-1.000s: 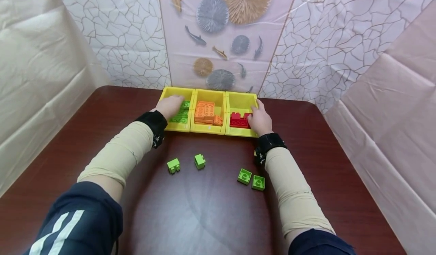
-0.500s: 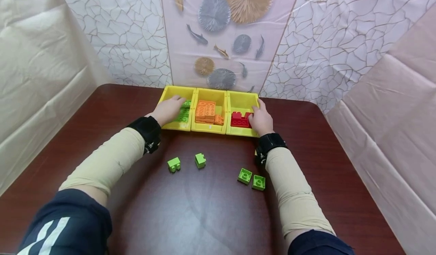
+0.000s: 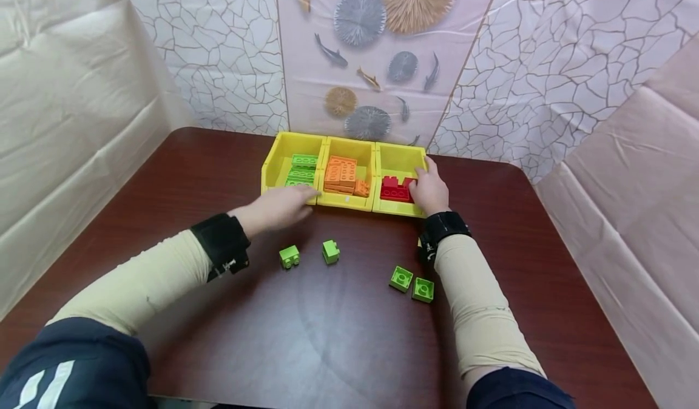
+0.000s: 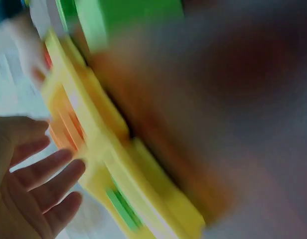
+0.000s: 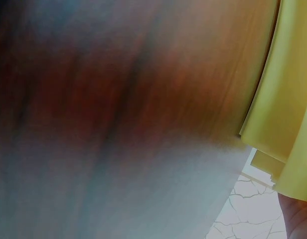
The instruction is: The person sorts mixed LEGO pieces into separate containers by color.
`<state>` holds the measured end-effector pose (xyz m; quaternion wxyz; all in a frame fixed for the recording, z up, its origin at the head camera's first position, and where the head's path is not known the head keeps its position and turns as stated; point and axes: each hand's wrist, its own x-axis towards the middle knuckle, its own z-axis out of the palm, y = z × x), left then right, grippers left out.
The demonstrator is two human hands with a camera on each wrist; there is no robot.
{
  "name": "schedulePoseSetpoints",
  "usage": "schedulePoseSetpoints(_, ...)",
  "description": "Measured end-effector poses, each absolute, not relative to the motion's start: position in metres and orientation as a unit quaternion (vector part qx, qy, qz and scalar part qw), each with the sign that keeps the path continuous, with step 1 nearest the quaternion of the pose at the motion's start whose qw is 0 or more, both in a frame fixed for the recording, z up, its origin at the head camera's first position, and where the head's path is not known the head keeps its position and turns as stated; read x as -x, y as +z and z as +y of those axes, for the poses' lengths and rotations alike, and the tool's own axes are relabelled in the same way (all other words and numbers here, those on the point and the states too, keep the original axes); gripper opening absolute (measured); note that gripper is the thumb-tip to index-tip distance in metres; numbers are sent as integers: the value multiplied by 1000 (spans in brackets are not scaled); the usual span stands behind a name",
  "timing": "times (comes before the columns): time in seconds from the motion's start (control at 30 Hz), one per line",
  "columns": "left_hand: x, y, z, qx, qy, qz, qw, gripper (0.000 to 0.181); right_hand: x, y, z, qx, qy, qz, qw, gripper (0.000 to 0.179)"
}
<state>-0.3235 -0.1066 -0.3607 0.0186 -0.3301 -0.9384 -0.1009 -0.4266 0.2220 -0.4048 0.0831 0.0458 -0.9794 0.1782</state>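
My left hand [image 3: 277, 209] hovers in front of the left yellow bin [image 3: 273, 165], its fingertips near the front wall. In the left wrist view its fingers [image 4: 53, 174] are spread and hold nothing. Green bricks [image 3: 303, 169] lie in that bin. At the far right, my right hand [image 3: 430, 192] grips the side wall of the right yellow bin [image 3: 398, 207], which contains red bricks [image 3: 394, 190]. The right wrist view shows mainly the bin's outer wall [image 5: 283, 84], with a sliver of the hand below it. Orange bricks [image 3: 341, 173] fill part of the middle yellow bin [image 3: 349, 201].
Two light green bricks, one on the left [image 3: 289, 256] and one closer to the middle [image 3: 330, 252], lie on the dark brown table [image 3: 338, 342]. Two more green bricks [image 3: 401, 278] rest underside up near the right forearm. A patterned cloth [image 3: 229, 51] hangs behind the bins.
My left hand has come out of the left bin and moved toward me, uncovering the green bricks. The right hand keeps its place on the right bin. The head view has shifted slightly.
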Motion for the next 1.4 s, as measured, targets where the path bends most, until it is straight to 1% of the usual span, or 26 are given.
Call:
schedulePoseSetpoints(0.13, 298, -370, -90, 385, -80, -919, -2, 36, 428, -405, 223, -46, 182, -979, 85, 45)
schedulePoseSetpoints(0.23, 287, -374, -81, 398, -59, -915, -14, 33, 431, -405, 225, -44, 185, -978, 86, 45)
schedulePoseSetpoints(0.33, 283, -378, -73, 396, -44, -917, -13, 32, 432, -404, 226, -42, 184, -978, 85, 46)
schedulePoseSetpoints(0.47, 280, -383, -63, 379, -26, -925, -31, 40, 430, -404, 226, -42, 183, -979, 78, 46)
schedulePoseSetpoints(0.57, 279, -387, -59, 380, -20, -924, -42, 42, 428, -405, 225, -42, 187, -979, 74, 46)
schedulePoseSetpoints(0.67, 279, -387, -58, 384, -28, -922, -38, 39, 426, -405, 223, -42, 191, -978, 75, 46)
schedulePoseSetpoints(0.73, 280, -384, -61, 384, -39, -922, -27, 39, 426, -405, 223, -42, 192, -978, 75, 46)
schedulePoseSetpoints(0.87, 292, -370, -74, 360, -79, -930, 4, 40, 426, -405, 222, -42, 191, -978, 76, 46)
schedulePoseSetpoints(1.03, 317, -349, -96, 285, -143, -946, 50, 37, 426, -404, 223, -39, 193, -977, 77, 46)
schedulePoseSetpoints(1.17, 340, -341, -108, 235, -134, -960, 73, 41, 427, -403, 225, -36, 191, -978, 75, 46)
schedulePoseSetpoints(1.4, 379, -353, -111, 208, -100, -972, 50, 50, 426, -405, 224, -45, 190, -978, 77, 46)
